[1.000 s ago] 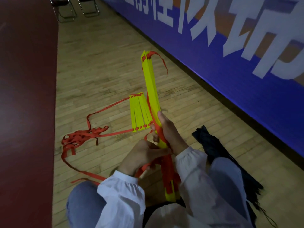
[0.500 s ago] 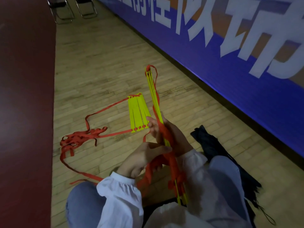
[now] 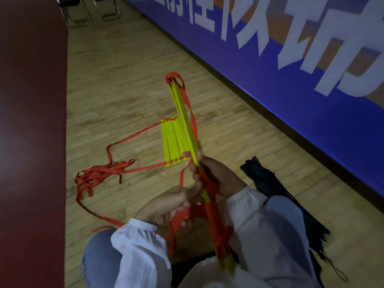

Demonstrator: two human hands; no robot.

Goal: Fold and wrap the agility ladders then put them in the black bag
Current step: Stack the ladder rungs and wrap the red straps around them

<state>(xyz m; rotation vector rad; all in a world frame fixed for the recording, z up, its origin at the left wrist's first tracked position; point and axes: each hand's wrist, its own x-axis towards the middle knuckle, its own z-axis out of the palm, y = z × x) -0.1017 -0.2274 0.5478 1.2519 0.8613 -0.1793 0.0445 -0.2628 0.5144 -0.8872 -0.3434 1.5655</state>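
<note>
My right hand [image 3: 216, 175] grips a stacked bundle of yellow ladder rungs [image 3: 182, 113], held upright and tilted away from me. Red strap is wound around the bundle's lower part [image 3: 214, 217]. My left hand [image 3: 172, 206] pinches the loose red strap [image 3: 182, 217] just left of the bundle. A second stack of yellow rungs [image 3: 172, 142] lies flat on the wooden floor behind, its red straps [image 3: 97, 175] tangled to the left. The black bag [image 3: 268, 181] lies on the floor to my right, partly hidden by my knee.
A dark red floor zone [image 3: 31, 142] borders the wood on the left. A blue banner wall [image 3: 270, 69] runs along the right. Two metal chair frames [image 3: 89, 11] stand at the far end. My knees fill the bottom of the view.
The held bundle has turned edge-on and tipped lower. More red strap is wound around its lower part, and my left hand has drawn the strap out to the left.
</note>
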